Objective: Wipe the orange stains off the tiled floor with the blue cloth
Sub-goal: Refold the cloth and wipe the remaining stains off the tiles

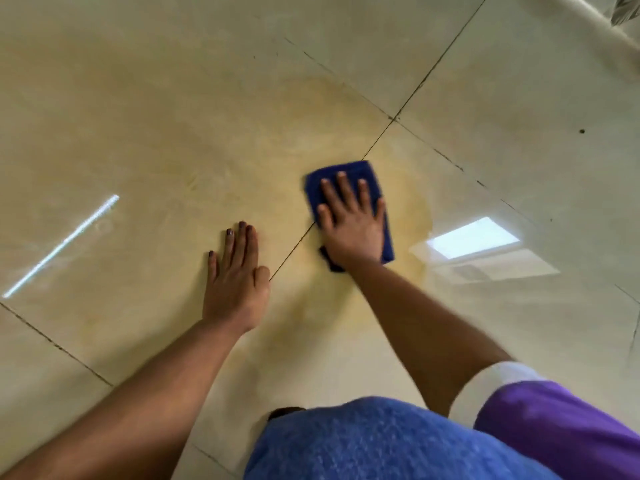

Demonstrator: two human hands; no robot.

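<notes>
Mid-wipe: your right hand (353, 226), fingers spread, presses the folded dark-blue cloth (349, 173) flat; next sweep across the pale orange stain (414, 209), left hand (237, 278) flat on the glossy beige tiled floor (138, 133)

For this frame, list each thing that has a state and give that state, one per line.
blue cloth: folded, flat on the floor under the right hand
right hand: fingers straight and spread, pressing the cloth
left hand: flat on the floor, fingers together, holding nothing
orange stain: still visible around the cloth
tiled floor: glossy, reflecting lights
</notes>
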